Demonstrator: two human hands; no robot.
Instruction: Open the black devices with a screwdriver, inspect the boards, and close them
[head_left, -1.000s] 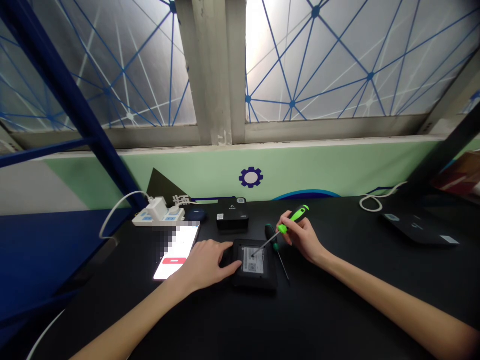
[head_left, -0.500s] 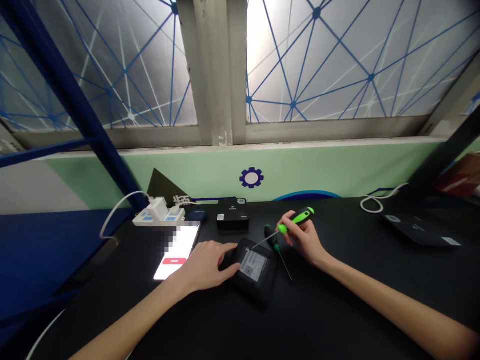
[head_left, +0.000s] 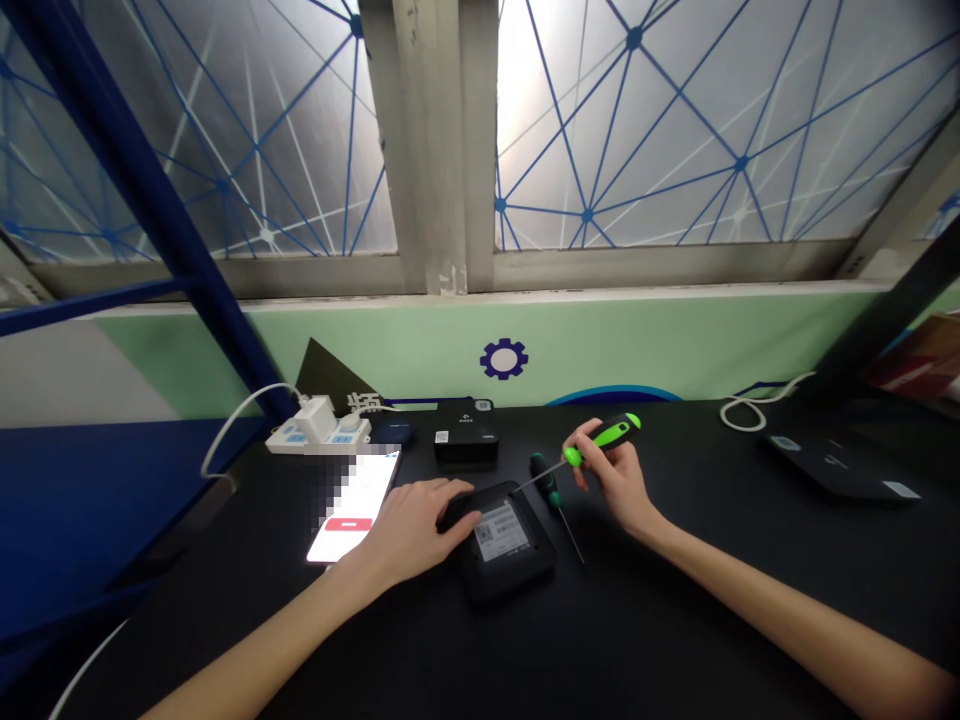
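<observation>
Turned a little since the earlier frame, the square black device (head_left: pixel 510 560) now sits askew under the left hand (head_left: pixel 409 530), and the right hand (head_left: pixel 611 475) has moved the green-handled screwdriver (head_left: pixel 609 437) so its tip is off the white label (head_left: pixel 496 531) and at the device's far edge. The left hand lies spread, fingers pressing on the device's near corner. The right hand pinches the screwdriver's handle between thumb and fingers, shaft slanting down. The device lies on the black table (head_left: pixel 675 620), label side up, its casing closed, with no opened part or loose screw visible.

Two screwdrivers are in view: the held one and a dark one with a green band (head_left: pixel 547 482), lying just beside the device. Three black boxes show, counting the device, a box at the back (head_left: pixel 465 440) and a flat unit at right (head_left: pixel 840 468). There is one phone (head_left: pixel 352 505), partly blurred, and one power strip (head_left: pixel 315 437) with a white cable.
</observation>
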